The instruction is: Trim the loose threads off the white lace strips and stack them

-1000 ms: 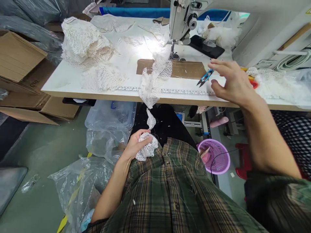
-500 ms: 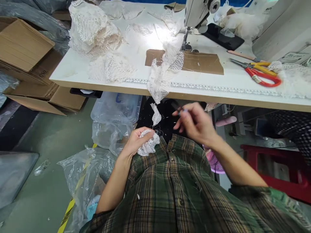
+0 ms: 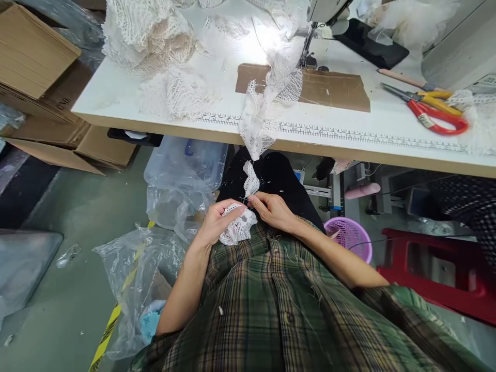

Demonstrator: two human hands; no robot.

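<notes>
Over the lap, my left hand is closed on a gathered white lace piece. My right hand is beside it, its thumb and fingers pinched together at the thread between that piece and a small lace scrap. What the right fingers hold is too small to make out. Above the scrap, a longer lace strip hangs over the table's front edge and runs up toward the sewing machine's needle area. Thin threads link the lace pieces.
The white table bears a lace heap, brown tape, red and yellow scissors and a black phone-like slab. Cardboard boxes stand left. A purple basket and red stool are at right.
My right hand has moved left and down to the thread beside my left hand; the dark object at its fingers no longer shows. The view has shifted slightly, uncovering the purple basket.
</notes>
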